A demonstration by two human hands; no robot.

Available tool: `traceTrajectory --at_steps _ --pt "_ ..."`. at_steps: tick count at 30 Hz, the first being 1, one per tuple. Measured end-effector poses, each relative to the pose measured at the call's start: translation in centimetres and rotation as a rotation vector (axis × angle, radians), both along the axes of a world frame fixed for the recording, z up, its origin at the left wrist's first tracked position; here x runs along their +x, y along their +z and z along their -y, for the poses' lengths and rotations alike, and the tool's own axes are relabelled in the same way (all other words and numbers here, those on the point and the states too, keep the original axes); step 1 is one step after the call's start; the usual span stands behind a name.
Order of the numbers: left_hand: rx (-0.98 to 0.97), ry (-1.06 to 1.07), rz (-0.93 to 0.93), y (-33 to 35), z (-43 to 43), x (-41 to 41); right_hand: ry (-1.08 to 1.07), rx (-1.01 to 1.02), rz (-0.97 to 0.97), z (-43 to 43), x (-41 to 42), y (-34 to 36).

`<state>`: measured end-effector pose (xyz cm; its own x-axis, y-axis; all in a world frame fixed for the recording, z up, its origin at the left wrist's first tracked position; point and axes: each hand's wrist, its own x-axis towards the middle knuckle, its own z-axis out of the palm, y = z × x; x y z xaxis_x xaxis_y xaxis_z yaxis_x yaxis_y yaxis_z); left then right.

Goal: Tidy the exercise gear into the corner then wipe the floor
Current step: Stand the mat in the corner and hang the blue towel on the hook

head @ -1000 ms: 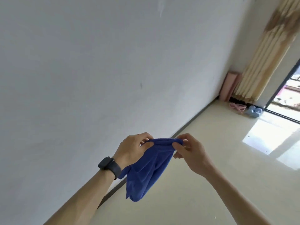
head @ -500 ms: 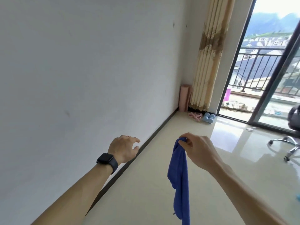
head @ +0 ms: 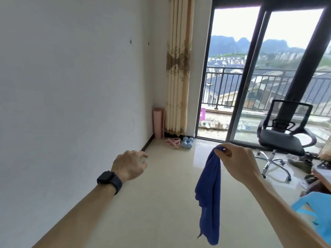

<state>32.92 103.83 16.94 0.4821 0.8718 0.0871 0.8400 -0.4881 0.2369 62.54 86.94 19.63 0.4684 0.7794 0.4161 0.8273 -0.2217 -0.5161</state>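
A blue cloth (head: 209, 192) hangs straight down from my right hand (head: 234, 158), which pinches its top corner at chest height. My left hand (head: 130, 164) is stretched out to the left of it, holding nothing, fingers loosely apart, a black watch on the wrist. In the far corner a rolled pink mat (head: 158, 123) stands upright against the wall. Pink resistance bands (head: 172, 141) and light blue dumbbells (head: 187, 142) lie on the floor beside it.
A white wall runs along the left. The cream tiled floor (head: 161, 194) stretches ahead. A black office chair (head: 284, 138) stands at the right by the glass balcony door (head: 250, 86). A beige curtain (head: 178, 68) hangs by the corner. A blue plastic stool (head: 311, 210) is at the lower right.
My left hand let go of the cloth and moved apart; the cloth now dangles from my right hand alone. The view swung up and right toward the balcony door.
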Motion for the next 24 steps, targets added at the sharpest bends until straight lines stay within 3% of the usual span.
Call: traceTrajectory --at_steps 5,12,19,24 --pt "-0.053 -0.024 0.041 -0.7 -10.3 8.7 -0.055 -0.004 -0.042 -8.6 8.2 -1.1" --pt "-0.048 -0.074 -0.089 -2.2 -23.3 21.4 -0.067 -0.026 -0.088 -20.5 19.7 -2.7" --pt "-0.017 -0.019 -0.156 -3.9 -36.2 34.6 0.035 0.025 -0.086 -33.8 32.8 -2.9" --pt "-0.071 0.079 -0.079 -2.8 -43.9 42.8 0.127 0.019 -0.101 -44.3 41.8 -1.6"
